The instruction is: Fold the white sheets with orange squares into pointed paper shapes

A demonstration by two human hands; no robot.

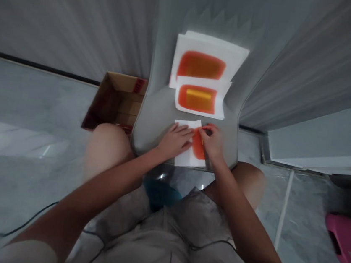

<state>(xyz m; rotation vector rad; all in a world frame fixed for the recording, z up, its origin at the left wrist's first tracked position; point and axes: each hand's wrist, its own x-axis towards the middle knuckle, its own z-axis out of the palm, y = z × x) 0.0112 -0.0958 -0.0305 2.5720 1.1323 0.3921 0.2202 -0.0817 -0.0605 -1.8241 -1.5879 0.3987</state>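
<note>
While your left hand (176,140) lies flat, fingers unclenched, on the orange-printed white paper (189,160), your right hand (214,144) pinches its right edge; the paper rests on the gray chair seat (153,122).

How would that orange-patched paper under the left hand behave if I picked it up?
The paper would probably flop and feel light, as its edges look thin. It might slide if pushed, since the chair beneath looks smooth.

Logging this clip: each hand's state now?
Left hand: open, flat on the white sheet.
Right hand: curled at the sheet's orange patch; grip unclear.
</note>
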